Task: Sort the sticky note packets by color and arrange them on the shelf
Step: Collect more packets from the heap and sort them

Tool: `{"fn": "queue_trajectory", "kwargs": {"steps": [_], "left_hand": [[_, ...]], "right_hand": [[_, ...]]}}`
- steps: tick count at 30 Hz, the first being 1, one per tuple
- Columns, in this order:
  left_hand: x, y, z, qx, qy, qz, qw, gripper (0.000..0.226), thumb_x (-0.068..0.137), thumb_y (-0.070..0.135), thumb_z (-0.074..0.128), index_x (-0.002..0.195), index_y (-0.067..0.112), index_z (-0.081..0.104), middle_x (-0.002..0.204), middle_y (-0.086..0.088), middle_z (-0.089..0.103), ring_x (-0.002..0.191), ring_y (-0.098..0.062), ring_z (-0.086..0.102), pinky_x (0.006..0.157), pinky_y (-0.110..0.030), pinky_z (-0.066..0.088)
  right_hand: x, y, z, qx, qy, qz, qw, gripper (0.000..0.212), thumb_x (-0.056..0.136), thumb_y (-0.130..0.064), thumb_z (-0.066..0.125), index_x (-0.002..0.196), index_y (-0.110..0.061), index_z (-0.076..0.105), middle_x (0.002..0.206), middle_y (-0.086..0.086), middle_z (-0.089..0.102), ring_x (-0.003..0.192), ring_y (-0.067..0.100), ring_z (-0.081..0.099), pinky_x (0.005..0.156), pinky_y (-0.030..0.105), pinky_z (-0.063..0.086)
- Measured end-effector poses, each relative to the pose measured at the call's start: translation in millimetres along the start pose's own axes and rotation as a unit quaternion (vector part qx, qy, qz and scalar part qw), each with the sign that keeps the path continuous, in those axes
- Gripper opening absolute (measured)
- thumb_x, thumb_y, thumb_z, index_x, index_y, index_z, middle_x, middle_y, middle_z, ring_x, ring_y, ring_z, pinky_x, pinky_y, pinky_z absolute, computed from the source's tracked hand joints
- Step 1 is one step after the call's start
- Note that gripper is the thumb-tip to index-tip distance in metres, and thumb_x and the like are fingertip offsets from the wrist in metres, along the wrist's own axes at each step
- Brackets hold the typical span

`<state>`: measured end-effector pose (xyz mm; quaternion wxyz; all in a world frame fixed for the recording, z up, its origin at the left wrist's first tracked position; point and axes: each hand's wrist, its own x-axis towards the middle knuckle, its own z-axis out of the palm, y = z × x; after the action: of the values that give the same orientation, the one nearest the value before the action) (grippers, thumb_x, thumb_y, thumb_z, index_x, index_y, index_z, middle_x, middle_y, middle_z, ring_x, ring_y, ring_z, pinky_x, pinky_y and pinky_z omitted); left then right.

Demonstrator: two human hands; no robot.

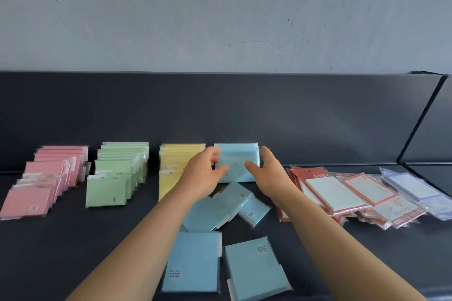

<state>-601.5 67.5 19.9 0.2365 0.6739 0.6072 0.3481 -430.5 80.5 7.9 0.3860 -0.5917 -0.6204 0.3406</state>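
Left hand (pixel 203 176) and right hand (pixel 269 173) hold the upright blue packets (pixel 238 161).
Nearest, loose blue packets (pixel 193 261) lie flat on the shelf (pixel 73 252). Beyond them the hands, set apart, curl fingers round the stack's left and right edges. The frame is blurry, so the grip is probably light. The stack stands at the shelf's back, just right of the yellow row (pixel 173 161).

On my feed both hands meet at the back of the shelf (pixel 73 252): the left hand (pixel 204 175) and right hand (pixel 270 173) grip the upright blue stack (pixel 238 157) by its side edges, thumbs on its front. Left of it I see the yellow row (pixel 181 156), green row (pixel 117 178) and pink row (pixel 49 178), all leaning upright. Loose blue packets (pixel 193 261) lie flat between the forearms. Red-framed packs (pixel 337 190) and lilac packs (pixel 413 186) are heaped on the right, overlapping
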Motion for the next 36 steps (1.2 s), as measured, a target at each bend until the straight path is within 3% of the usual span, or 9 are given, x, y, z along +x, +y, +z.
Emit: {"fn": "queue_trajectory", "kwargs": {"steps": [3, 5, 8, 13, 19, 21, 26, 30, 36], "left_hand": [[-24, -10, -7, 0.102, -0.101, -0.014, 0.990, 0.049, 0.090, 0.031, 0.065, 0.135, 0.019, 0.049, 0.135, 0.003, 0.053, 0.121, -0.015, 0.051, 0.100, -0.031, 0.042], [-37, -16, -8, 0.147, -0.133, -0.030, 0.980, 0.062, 0.089, 0.034, 0.066, 0.144, 0.018, 0.040, 0.145, 0.002, 0.043, 0.130, -0.017, 0.044, 0.104, -0.029, 0.037], [-50, -25, -8, 0.152, -0.133, -0.032, 0.979, 0.069, 0.089, 0.036, 0.066, 0.148, 0.020, 0.034, 0.150, 0.003, 0.036, 0.136, -0.015, 0.037, 0.106, -0.026, 0.032], [-62, -33, -17, 0.111, -0.124, -0.038, 0.985, 0.068, 0.088, 0.033, 0.068, 0.146, 0.020, 0.037, 0.149, 0.003, 0.038, 0.136, -0.013, 0.037, 0.109, -0.028, 0.033], [-73, -43, -26, 0.055, -0.110, -0.028, 0.992, 0.064, 0.087, 0.029, 0.070, 0.144, 0.020, 0.042, 0.147, 0.004, 0.043, 0.134, -0.010, 0.041, 0.110, -0.030, 0.034], [-76, -44, -31, 0.048, -0.097, -0.025, 0.994, 0.057, 0.088, 0.031, 0.069, 0.139, 0.019, 0.047, 0.141, 0.006, 0.049, 0.130, -0.010, 0.046, 0.106, -0.028, 0.038], [-88, -49, -38, 0.051, -0.137, -0.049, 0.988, 0.049, 0.075, 0.046, 0.077, 0.116, 0.027, 0.060, 0.109, 0.013, 0.065, 0.094, -0.008, 0.065, 0.082, -0.034, 0.056], [-92, -51, -41, 0.092, -0.112, -0.084, 0.986, 0.075, 0.071, 0.052, 0.078, 0.133, 0.022, 0.049, 0.119, 0.008, 0.061, 0.097, -0.012, 0.062, 0.082, -0.034, 0.054], [-94, -45, -41, 0.028, -0.081, -0.082, 0.993, 0.056, 0.072, 0.029, 0.084, 0.118, 0.015, 0.054, 0.109, 0.001, 0.060, 0.093, -0.016, 0.060, 0.068, -0.028, 0.050]], "right_hand": [[-18, 11, -2, -0.077, -0.076, -0.011, 0.994, 0.051, 0.097, -0.024, 0.053, 0.145, -0.019, 0.037, 0.146, -0.002, 0.043, 0.130, 0.015, 0.044, 0.102, 0.025, 0.037], [-27, 17, 2, -0.111, -0.108, -0.018, 0.988, 0.048, 0.094, -0.023, 0.057, 0.140, -0.018, 0.046, 0.139, -0.003, 0.051, 0.121, 0.012, 0.051, 0.097, 0.023, 0.041], [-40, 20, 8, -0.135, -0.101, -0.051, 0.984, 0.041, 0.089, -0.020, 0.064, 0.129, -0.021, 0.056, 0.123, -0.006, 0.062, 0.101, 0.007, 0.058, 0.078, 0.016, 0.045], [-55, 22, 6, -0.141, -0.088, -0.049, 0.985, 0.036, 0.089, -0.014, 0.063, 0.124, -0.021, 0.057, 0.106, -0.011, 0.061, 0.094, 0.005, 0.060, 0.067, 0.012, 0.049], [-72, 20, 0, -0.153, -0.092, -0.036, 0.983, 0.042, 0.092, -0.018, 0.061, 0.133, -0.018, 0.053, 0.117, -0.007, 0.062, 0.102, 0.005, 0.057, 0.084, 0.019, 0.049], [-80, 18, -5, -0.159, -0.089, -0.033, 0.983, 0.048, 0.091, -0.023, 0.063, 0.137, -0.019, 0.048, 0.125, -0.006, 0.058, 0.106, 0.004, 0.053, 0.087, 0.019, 0.044], [-103, 11, -22, -0.174, -0.160, 0.004, 0.972, 0.058, 0.074, -0.035, 0.080, 0.124, -0.028, 0.050, 0.108, -0.014, 0.055, 0.098, 0.006, 0.055, 0.083, 0.019, 0.048], [-117, 14, -28, -0.210, -0.230, 0.035, 0.950, 0.075, 0.069, -0.034, 0.083, 0.132, -0.026, 0.043, 0.119, -0.010, 0.051, 0.108, 0.010, 0.050, 0.099, 0.029, 0.044], [-125, 12, -29, -0.231, -0.230, 0.062, 0.943, 0.068, 0.068, -0.038, 0.084, 0.124, -0.025, 0.047, 0.109, -0.008, 0.055, 0.098, 0.012, 0.055, 0.094, 0.030, 0.049]]}}
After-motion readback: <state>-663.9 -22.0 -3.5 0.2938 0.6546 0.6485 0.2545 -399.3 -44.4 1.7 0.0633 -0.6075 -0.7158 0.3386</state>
